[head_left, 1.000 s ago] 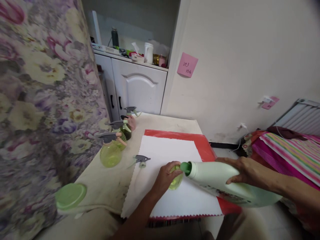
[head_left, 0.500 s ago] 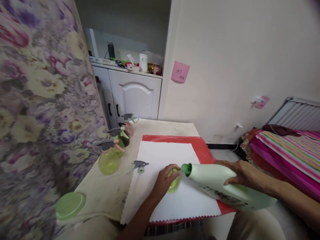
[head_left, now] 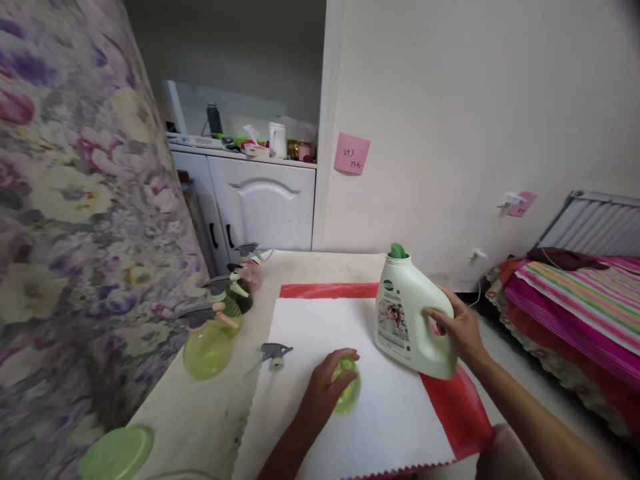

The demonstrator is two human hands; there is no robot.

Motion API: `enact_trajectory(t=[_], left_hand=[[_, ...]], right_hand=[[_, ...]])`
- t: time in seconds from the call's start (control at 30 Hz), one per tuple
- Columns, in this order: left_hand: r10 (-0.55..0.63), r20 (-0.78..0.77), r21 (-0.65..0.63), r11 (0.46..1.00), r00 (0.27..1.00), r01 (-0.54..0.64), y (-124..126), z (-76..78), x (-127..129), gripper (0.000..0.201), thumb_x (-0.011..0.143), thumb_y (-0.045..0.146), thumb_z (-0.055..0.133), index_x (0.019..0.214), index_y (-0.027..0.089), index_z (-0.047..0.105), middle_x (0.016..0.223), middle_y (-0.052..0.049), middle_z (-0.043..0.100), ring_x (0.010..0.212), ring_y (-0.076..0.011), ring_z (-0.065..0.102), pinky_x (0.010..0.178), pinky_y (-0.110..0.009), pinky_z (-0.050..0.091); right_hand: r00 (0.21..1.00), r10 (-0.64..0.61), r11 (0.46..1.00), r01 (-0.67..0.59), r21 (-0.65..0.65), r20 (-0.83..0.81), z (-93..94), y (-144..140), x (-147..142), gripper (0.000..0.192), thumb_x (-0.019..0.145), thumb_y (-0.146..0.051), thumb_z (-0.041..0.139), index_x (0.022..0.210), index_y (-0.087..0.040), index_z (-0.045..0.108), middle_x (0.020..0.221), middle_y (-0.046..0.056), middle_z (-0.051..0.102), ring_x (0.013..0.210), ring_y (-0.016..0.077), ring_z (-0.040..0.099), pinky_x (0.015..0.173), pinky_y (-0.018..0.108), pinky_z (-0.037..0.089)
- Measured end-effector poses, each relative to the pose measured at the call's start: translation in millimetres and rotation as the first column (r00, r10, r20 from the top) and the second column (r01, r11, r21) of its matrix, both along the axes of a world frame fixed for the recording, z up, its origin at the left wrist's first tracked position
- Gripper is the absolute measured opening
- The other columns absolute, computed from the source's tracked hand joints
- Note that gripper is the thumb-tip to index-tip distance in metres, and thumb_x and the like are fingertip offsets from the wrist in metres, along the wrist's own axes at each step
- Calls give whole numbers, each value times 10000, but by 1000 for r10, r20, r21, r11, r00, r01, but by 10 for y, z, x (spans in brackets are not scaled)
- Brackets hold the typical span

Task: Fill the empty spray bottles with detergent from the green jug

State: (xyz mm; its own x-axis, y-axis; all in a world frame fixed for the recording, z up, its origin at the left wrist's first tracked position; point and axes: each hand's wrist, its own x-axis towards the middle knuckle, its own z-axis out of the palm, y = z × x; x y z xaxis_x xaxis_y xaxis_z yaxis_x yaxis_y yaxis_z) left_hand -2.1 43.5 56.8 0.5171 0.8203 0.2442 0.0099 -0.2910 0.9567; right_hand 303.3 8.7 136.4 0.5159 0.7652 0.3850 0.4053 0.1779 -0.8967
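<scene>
- The left hand [head_left: 320, 390] was curled around the neck of a small yellow-green bottle [head_left: 350, 400], thumb on the near side and fingers over the far side, the bottle's rounded body showing just below and to the right of that grip.
- The right hand [head_left: 457, 327] was closed through the handle of a pale green jug [head_left: 407, 317], fingertips wrapped round the handle's inner side.
- The jug stood nearly upright to the left of the right hand's grip, its green spout [head_left: 397, 251] uppermost and its printed label [head_left: 393, 320] facing toward the left hand; whether its base touched the surface beneath could not be told.
- Bottle and jug were apart, with bare white sheet [head_left: 320, 320] between the two grips.
- Left of the left hand and a little farther off lay a grey spray head [head_left: 276, 353], at the edge of the white sheet.
- Well to the left of both grips stood a yellow spray bottle [head_left: 207, 353], with a pink spray bottle [head_left: 250, 275] farther back.
- Below the right hand's grip, a red sheet [head_left: 453, 413] showed from under the white one.
- Nearer the wearer, far left of the left hand, was a green lid [head_left: 117, 455].
</scene>
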Motion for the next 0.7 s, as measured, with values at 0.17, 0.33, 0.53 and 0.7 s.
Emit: enact_trajectory(t=[0.17, 0.33, 0.53, 0.7], left_hand=[[11, -53, 33, 999, 999, -9, 4, 26, -22, 271, 844, 260, 559, 1101, 231, 643, 1144, -56, 684, 1102, -234, 595, 976, -335, 419], [7, -82, 35, 999, 997, -4, 29, 0, -36, 288, 829, 266, 578, 1108, 243, 647, 1189, -66, 667, 1164, -252, 567, 1021, -361, 398], [26, -142, 9, 1000, 990, -25, 57, -17, -38, 350, 789, 276, 614, 1136, 256, 655, 1239, -73, 655, 1191, -279, 557, 1054, -403, 379], [25, -176, 25, 999, 984, -21, 73, 0, -63, 396, 768, 292, 654, 1162, 258, 646, 1257, -67, 648, 1207, -288, 551, 1061, -404, 379]], right_hand=[[995, -91, 993, 94, 77, -42, -292, 295, -94, 676, 671, -379, 758, 1296, -225, 551, 570, -94, 510, 415, 88, 403, 404, 223, 391], [987, -134, 985, 142, 92, -89, -578, 354, -178, 672, 669, -362, 757, 1295, -229, 549, 665, -66, 554, 446, 83, 406, 425, 227, 410], [992, -101, 994, 104, 45, -70, -777, 275, -152, 671, 739, -394, 691, 1352, -232, 474, 770, -27, 602, 511, 101, 430, 465, 233, 433], [1000, 1, 1000, -2, -31, -27, -851, 134, -75, 485, 742, -414, 683, 1164, -187, 608, 768, 1, 633, 651, 172, 563, 608, 295, 497]])
